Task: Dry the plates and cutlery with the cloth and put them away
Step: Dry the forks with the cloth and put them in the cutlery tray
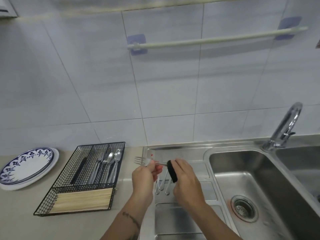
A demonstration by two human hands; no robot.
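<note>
The left hand [144, 174] pinches a fork [141, 160] near its head, fingers curled round the neck, with the prongs pointing left toward the wire basket [83, 177]. The right hand [186, 179] grips a rolled black cloth [172, 171], fingers wrapped round it, and the cloth sits against the fork's handle just right of the left hand. Both hands hover over the ribbed draining board [187, 201] of the steel sink [259, 179].

Beneath the hands, on the draining board, lie more pieces of cutlery [162, 186]; only their rounded handle ends show, so I cannot tell what kind they are.

Left of the sink, on the counter [17, 213], the wire basket holds forks [99, 168], two spoons [114, 163] and some dark-handled pieces in its long slots, and a bundle of pale wooden sticks [83, 199] in the cross slot at its near end. Further left of the basket sits a stack of plates [28, 168], the top one white with a blue patterned rim.

At the back of the sink stands a curved tap [285, 125]. On the tiled wall above the sink, a white rail [216, 38] hangs on two blue pads.
</note>
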